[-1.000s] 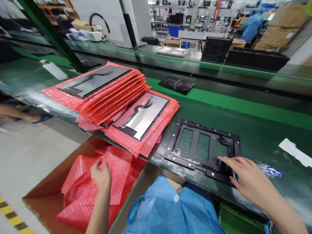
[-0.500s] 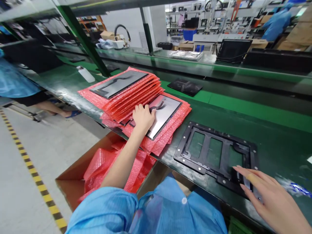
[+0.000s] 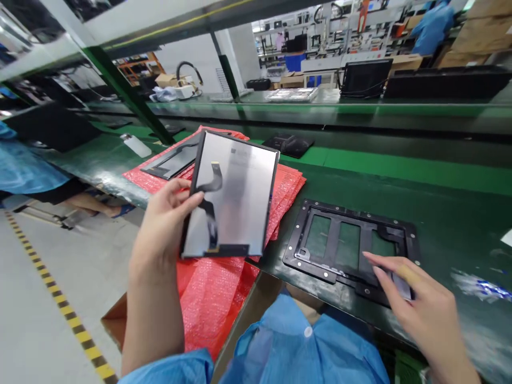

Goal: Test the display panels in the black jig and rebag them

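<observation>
My left hand [image 3: 162, 224] grips a display panel [image 3: 244, 197] by its left edge, thumb in front. The panel is tilted up, its silvery back towards me, with a dark ribbon cable [image 3: 214, 178] on it. Behind it lie red bubble-wrap sleeves [image 3: 286, 186] in a stack, another display panel [image 3: 162, 168] on top. My right hand [image 3: 424, 298] is closed around a small grey object [image 3: 401, 286], mostly hidden, whose kind I cannot make out. Its fingertips are over the near side of a black frame fixture [image 3: 333, 250] with crossbars and round metal dots, flat on the green bench.
Below the bench edge, a cardboard box [image 3: 116, 320] holds red bubble wrap [image 3: 212, 304]. A dark flat panel [image 3: 290, 144] and a white bottle [image 3: 136, 145] lie farther back. Clear plastic scraps [image 3: 482, 288] are at right. A person in blue [image 3: 32, 160] is at far left.
My left hand has lifted the display panel off the red sleeves and tipped it upright towards me. My right hand has moved slightly left over the frame fixture, still holding the grey object.
</observation>
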`<action>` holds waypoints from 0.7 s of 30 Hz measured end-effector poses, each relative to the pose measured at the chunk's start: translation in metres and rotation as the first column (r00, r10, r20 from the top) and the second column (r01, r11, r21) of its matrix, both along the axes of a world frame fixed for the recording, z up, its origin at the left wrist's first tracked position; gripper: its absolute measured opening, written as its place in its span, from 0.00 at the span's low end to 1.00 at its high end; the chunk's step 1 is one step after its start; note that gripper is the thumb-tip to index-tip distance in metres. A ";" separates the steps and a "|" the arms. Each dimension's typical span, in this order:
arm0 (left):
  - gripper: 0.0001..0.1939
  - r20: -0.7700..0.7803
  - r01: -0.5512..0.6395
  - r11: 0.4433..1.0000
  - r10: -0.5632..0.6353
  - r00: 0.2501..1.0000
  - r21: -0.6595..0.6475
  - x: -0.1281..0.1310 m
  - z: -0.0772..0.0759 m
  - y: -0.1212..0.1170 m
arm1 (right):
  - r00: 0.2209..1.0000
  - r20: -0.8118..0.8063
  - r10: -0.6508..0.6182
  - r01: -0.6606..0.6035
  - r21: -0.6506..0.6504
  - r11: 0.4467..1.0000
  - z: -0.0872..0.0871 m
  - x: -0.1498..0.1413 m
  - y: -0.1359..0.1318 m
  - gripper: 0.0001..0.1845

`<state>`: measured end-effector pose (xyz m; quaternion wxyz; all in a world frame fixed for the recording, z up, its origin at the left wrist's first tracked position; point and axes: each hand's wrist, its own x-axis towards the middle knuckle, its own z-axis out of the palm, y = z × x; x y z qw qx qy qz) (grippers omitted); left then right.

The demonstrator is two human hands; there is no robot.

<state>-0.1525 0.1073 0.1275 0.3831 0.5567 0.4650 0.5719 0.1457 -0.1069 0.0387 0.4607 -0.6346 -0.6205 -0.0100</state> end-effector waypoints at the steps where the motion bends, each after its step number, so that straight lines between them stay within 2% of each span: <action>1: 0.19 0.003 0.054 0.997 -0.054 0.999 -0.063 0.003 -0.001 -0.012 | 0.998 -0.065 0.013 -0.011 0.033 0.999 0.001 -0.009 0.006 0.09; 3: 0.21 0.032 0.172 0.959 -0.169 0.985 -0.224 0.016 -0.010 -0.036 | 0.988 -0.149 0.038 -0.024 0.098 0.995 0.002 -0.025 0.019 0.08; 5: 0.23 0.094 0.271 0.901 -0.254 0.963 -0.338 0.033 -0.021 -0.055 | 0.986 -0.163 0.031 -0.009 0.133 0.991 0.000 -0.035 0.028 0.07; 9: 0.23 0.141 0.372 0.856 -0.344 0.928 -0.359 0.064 -0.036 -0.074 | 0.993 -0.046 -0.112 0.117 0.122 0.986 -0.009 -0.033 0.032 0.07; 11: 0.22 0.136 0.400 0.847 -0.376 0.917 -0.350 0.072 -0.037 -0.078 | 0.983 -0.019 -0.181 0.182 0.084 0.980 -0.013 -0.026 0.028 0.08; 13: 0.22 0.131 0.417 0.841 -0.396 0.909 -0.345 0.079 -0.037 -0.079 | 0.977 -0.075 -0.198 0.199 0.007 0.980 -0.016 -0.019 0.025 0.09; 18: 0.24 0.141 0.429 0.810 -0.408 0.902 -0.399 0.092 -0.042 -0.074 | 0.961 -0.256 -0.102 0.055 -0.184 0.981 -0.017 -0.008 0.018 0.07; 20: 0.25 0.167 0.392 0.829 -0.355 0.920 -0.398 0.093 -0.042 -0.067 | 0.946 -0.316 -0.070 -0.001 -0.219 0.976 -0.020 0.007 0.009 0.09; 21: 0.25 0.194 0.355 0.855 -0.301 0.934 -0.379 0.093 -0.041 -0.064 | 0.939 -0.329 -0.101 0.018 -0.246 0.969 -0.022 0.019 0.002 0.11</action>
